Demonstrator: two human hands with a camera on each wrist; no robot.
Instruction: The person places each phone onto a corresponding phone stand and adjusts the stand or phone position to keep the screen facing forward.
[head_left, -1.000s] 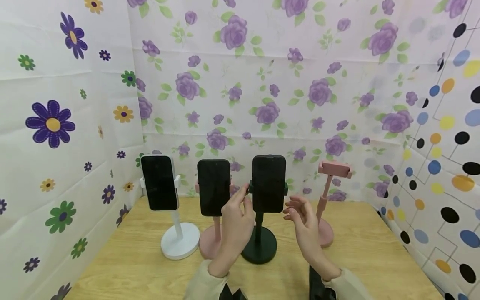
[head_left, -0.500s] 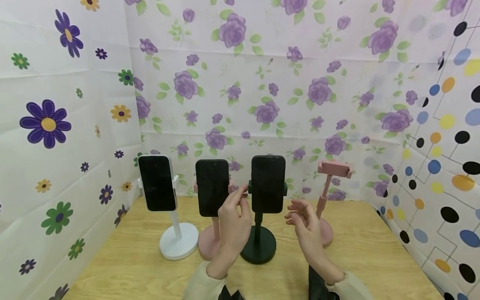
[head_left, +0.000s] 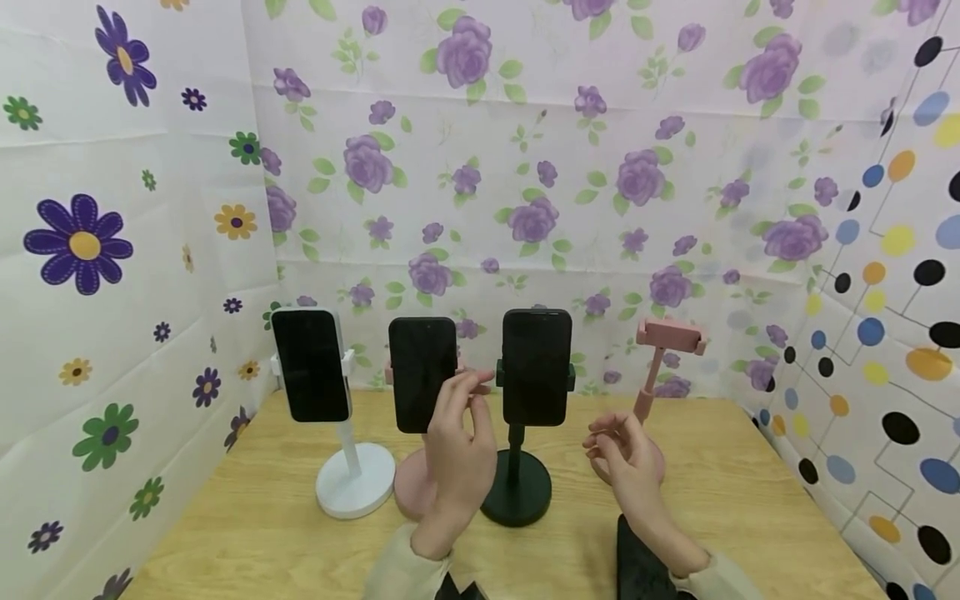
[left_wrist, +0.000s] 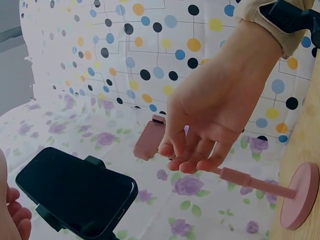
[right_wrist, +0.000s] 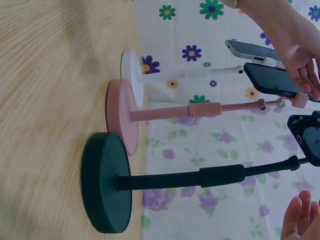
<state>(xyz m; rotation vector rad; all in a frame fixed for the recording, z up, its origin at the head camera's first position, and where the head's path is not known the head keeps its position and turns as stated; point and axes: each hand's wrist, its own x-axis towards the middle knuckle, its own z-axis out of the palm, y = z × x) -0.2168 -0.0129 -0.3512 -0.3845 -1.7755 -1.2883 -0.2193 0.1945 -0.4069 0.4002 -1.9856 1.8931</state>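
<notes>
A black phone (head_left: 536, 367) stands upright in the clamp of a dark green phone stand (head_left: 517, 492). My left hand (head_left: 459, 454) is raised left of it, its fingertips close to the clamp's left arm, gripping nothing; it overlaps the pink phone stand (head_left: 411, 487) behind. Lower, to the right of the dark phone stand, my right hand (head_left: 633, 471) hovers with loosely bent fingers, holding nothing. Behind it a second pink phone stand (head_left: 670, 335) has no phone in its holder. The left wrist view shows the right hand (left_wrist: 210, 115) beyond the clamped phone (left_wrist: 75, 192).
Left of the dark stand, another phone (head_left: 423, 375) sits in the pink stand, and a third phone (head_left: 311, 365) in a white phone stand (head_left: 356, 483). A flat black object (head_left: 637, 562) lies under my right forearm on the wooden table (head_left: 262, 533). Patterned cloths surround it.
My right hand has moved down and right, away from the phone in the dark stand. The left hand has drifted slightly left. The view has shifted a little.
</notes>
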